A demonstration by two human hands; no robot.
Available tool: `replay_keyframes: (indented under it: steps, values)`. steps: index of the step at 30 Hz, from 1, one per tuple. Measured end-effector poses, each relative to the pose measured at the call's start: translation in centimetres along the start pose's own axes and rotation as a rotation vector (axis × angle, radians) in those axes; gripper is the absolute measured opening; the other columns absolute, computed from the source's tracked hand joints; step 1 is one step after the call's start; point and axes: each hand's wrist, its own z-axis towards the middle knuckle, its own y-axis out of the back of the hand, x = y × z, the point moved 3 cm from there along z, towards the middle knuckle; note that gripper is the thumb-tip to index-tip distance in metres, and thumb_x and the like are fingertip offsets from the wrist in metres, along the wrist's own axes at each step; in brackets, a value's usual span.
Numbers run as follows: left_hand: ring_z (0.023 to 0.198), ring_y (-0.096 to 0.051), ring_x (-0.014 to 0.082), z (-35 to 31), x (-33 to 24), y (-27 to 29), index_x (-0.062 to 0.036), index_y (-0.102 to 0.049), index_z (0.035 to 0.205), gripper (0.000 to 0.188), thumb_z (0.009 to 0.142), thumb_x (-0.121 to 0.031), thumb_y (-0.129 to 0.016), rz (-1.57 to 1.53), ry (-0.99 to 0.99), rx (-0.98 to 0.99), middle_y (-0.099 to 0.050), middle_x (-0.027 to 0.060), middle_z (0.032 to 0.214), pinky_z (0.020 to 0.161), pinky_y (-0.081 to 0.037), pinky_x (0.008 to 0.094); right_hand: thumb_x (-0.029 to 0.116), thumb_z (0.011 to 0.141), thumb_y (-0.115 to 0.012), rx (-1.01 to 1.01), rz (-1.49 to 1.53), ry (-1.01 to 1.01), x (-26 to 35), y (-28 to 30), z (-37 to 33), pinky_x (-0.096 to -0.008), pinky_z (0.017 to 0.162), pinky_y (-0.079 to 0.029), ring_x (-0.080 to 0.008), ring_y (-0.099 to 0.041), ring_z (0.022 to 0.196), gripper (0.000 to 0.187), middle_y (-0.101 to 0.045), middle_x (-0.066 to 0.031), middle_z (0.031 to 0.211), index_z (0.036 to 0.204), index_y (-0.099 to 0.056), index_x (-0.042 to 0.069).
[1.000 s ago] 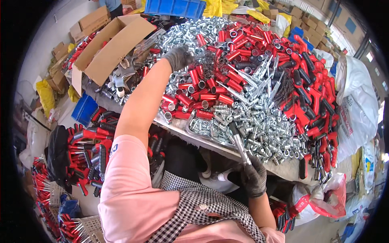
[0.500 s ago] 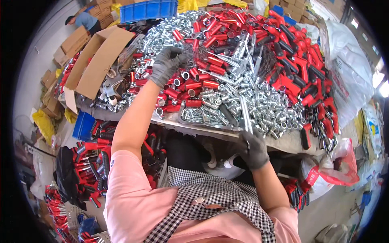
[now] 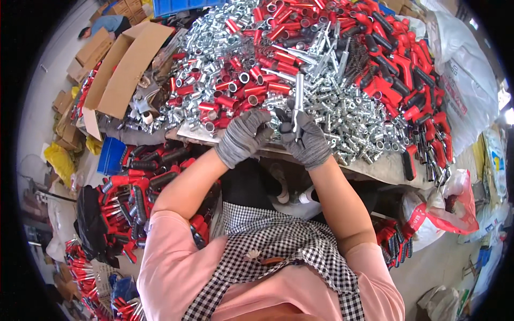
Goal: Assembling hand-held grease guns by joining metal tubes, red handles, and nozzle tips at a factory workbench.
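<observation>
Clasping metal tube | right hand: grip closed round it | left hand: curled near, grip can't tell

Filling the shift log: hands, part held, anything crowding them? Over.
Right gloved hand gripping silver metal shaft. Left gloved hand close by, curled, contents unclear. Small silver fittings heaped just beyond.
</observation>
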Motion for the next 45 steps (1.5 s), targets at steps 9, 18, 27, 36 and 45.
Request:
replay_keyframes:
  steps: [9,18,27,36,45]
  values:
    - [0.038,-0.047,0.0163,-7.1,0.2,-5.2,-0.0088,-0.053,0.090,0.040,0.096,-0.045,-0.038,-1.717,1.465,-0.082,-0.055,0.0059,0.058,0.031,-0.033,0.0257,0.012,0.086,-0.063,-0.211,-0.507,0.022,-2.4,3.8,-0.3,-0.0216,0.055,-0.044,-0.0116,-0.056,0.073,0.030,-0.060,-0.0021,0.090,0.114,-0.057,0.005]
    - [0.080,-0.062,0.0336,-6.1,0.3,-1.9,-0.0040,-0.054,0.114,0.042,0.075,-0.010,-0.069,0.043,0.044,-0.069,-0.063,0.0149,0.096,0.073,-0.052,0.0402,0.013,0.089,-0.058,-0.349,-0.479,0.018,-2.0,1.3,-1.5,-0.0207,0.059,-0.050,-0.0117,-0.058,0.078,0.038,-0.058,-0.0010,0.089,0.126,-0.051,0.007]
    - [0.034,-0.045,0.0147,-7.8,1.4,-6.5,-0.0071,-0.056,0.082,0.037,0.089,-0.043,-0.057,-1.349,1.524,-0.018,-0.051,0.0012,0.055,0.028,-0.029,0.0259,0.010,0.086,-0.062,-0.338,-0.622,0.114,-1.1,3.9,-1.5,-0.0235,0.062,-0.051,-0.0111,-0.059,0.079,0.029,-0.057,-0.0016,0.090,0.114,-0.057,0.006]
    - [0.044,-0.056,0.0170,-7.0,0.2,-6.1,-0.0039,-0.056,0.088,0.029,0.090,-0.033,-0.060,-1.404,1.268,-0.308,-0.060,0.0067,0.065,0.034,-0.042,0.0279,0.016,0.086,-0.066,-0.263,-0.408,0.042,-0.9,2.6,-2.1,-0.0353,0.075,-0.057,-0.0259,-0.062,0.100,0.037,-0.059,-0.0092,0.107,0.120,-0.052,0.009]
    - [0.073,-0.065,0.0206,-8.4,1.9,-4.4,-0.0011,-0.052,0.107,0.029,0.086,-0.014,-0.067,-1.175,1.004,-0.477,-0.062,0.0115,0.088,0.064,-0.057,0.0328,0.031,0.090,-0.062,-0.405,-0.683,-0.081,1.5,0.5,-6.1,-0.0359,0.066,-0.056,-0.0294,-0.064,0.088,0.052,-0.060,-0.0135,0.109,0.134,-0.041,0.013]
